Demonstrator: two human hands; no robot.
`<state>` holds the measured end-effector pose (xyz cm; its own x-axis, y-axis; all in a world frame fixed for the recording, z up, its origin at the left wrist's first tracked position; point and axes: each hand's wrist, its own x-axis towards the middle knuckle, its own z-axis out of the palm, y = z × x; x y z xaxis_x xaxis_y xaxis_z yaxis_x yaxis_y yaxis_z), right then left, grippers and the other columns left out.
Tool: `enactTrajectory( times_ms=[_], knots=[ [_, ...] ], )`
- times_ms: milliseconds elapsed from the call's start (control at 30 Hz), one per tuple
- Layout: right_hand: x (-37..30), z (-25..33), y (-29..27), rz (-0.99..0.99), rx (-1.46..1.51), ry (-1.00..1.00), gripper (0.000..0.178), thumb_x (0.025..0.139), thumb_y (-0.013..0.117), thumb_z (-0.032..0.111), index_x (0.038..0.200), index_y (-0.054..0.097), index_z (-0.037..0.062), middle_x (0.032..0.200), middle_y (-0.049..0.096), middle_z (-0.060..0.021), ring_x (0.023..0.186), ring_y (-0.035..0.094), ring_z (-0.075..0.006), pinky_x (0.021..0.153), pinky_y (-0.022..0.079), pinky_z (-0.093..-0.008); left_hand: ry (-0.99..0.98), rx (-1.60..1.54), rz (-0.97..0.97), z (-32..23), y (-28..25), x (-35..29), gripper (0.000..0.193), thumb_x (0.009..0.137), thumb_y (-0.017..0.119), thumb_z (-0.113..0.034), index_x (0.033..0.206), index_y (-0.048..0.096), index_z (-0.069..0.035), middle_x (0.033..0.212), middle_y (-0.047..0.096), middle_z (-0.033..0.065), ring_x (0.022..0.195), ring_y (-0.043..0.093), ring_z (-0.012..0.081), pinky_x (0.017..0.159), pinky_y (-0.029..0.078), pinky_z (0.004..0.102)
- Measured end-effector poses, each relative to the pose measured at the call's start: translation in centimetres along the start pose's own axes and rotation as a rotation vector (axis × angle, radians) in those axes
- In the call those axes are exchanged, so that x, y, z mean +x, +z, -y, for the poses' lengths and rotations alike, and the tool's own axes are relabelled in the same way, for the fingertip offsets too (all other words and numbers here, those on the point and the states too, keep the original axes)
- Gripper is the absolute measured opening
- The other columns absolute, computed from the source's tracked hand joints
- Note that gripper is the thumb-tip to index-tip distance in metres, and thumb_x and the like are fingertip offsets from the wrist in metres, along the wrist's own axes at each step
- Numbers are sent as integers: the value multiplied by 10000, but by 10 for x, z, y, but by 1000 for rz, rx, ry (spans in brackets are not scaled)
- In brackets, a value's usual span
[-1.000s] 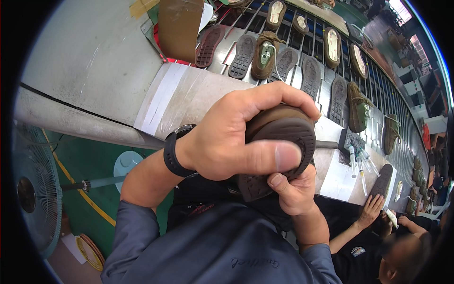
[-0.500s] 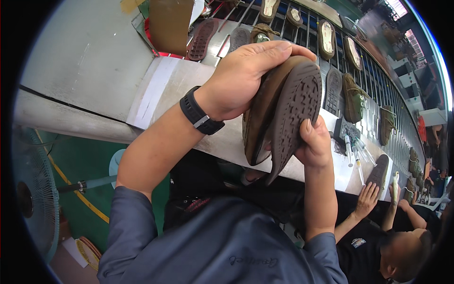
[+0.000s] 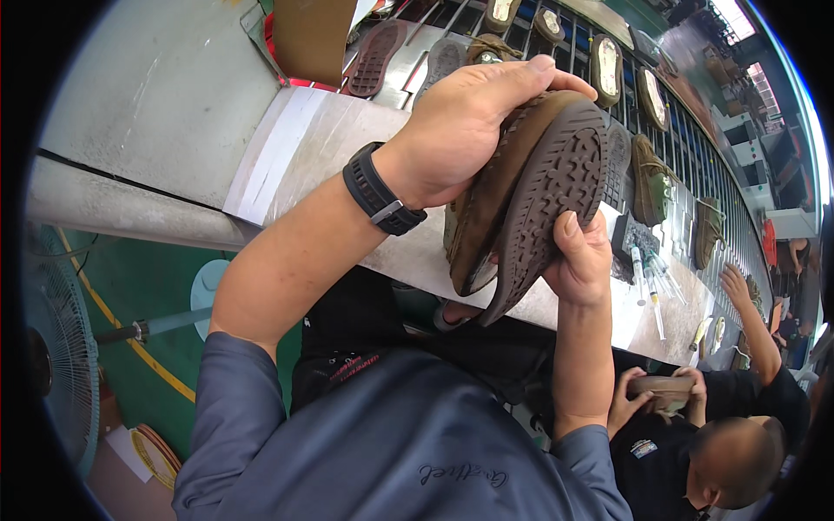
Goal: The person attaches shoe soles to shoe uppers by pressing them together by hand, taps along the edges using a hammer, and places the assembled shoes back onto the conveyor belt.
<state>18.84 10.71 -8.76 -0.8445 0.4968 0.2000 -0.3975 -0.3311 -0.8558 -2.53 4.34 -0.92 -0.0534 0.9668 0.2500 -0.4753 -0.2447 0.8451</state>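
Note:
I hold a brown shoe upper [image 3: 488, 221] on edge above the bench, its stitched side toward my left. My left hand [image 3: 469, 122], a black watch on its wrist, is wrapped over the upper's top end. A dark brown rubber sole [image 3: 552, 195] with a studded tread lies against the upper at the top. Lower down the two stand apart, leaving a gap. My right hand [image 3: 580, 265] grips the sole's edge, thumb on the tread and fingers hidden behind it. The far side of the upper is out of sight.
A conveyor of rods and metal plates carries loose soles [image 3: 378, 56] and brown shoes [image 3: 647, 178]. Several syringes [image 3: 651, 269] lie beside a dark block on the bench. At right a co-worker holds a shoe [image 3: 665, 386]. A fan [image 3: 65, 347] stands at left.
The upper and sole have shifted slightly up and right in my hands, the sole's top end pressed closer to the upper. The co-worker at right now holds up a shoe.

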Motion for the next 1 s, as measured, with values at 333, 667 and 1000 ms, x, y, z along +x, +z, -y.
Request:
enactTrajectory(
  times_ms=[333, 667, 1000],
  knots=[
    [2, 2, 12, -34, 3, -19, 391, 1064, 689, 215, 1354, 644, -44, 1284, 725, -161, 1120, 724, -236, 991, 597, -394, 147, 200, 45, 5, -4, -7, 667, 1100, 532, -552, 1398, 633, 35, 1273, 727, 128, 1175, 693, 174, 1078, 536, 350],
    [7, -7, -3, -57, 22, -32, 450, 1104, 590, 222, 1421, 508, -88, 1282, 688, -248, 1050, 760, -373, 803, 699, -527, 146, 202, 47, 15, -19, 0, 688, 1160, 322, -534, 1499, 557, 17, 1373, 682, 118, 1262, 645, 168, 1127, 499, 336],
    [10, -1, 17, -153, -41, -56, 354, 1085, 639, 173, 1359, 638, -51, 1299, 719, -150, 1147, 711, -227, 1021, 573, -393, 305, 401, 144, 12, -24, -9, 732, 1049, 693, -433, 1570, 465, 27, 1452, 633, 133, 1328, 604, 196, 1162, 462, 352]
  ],
)
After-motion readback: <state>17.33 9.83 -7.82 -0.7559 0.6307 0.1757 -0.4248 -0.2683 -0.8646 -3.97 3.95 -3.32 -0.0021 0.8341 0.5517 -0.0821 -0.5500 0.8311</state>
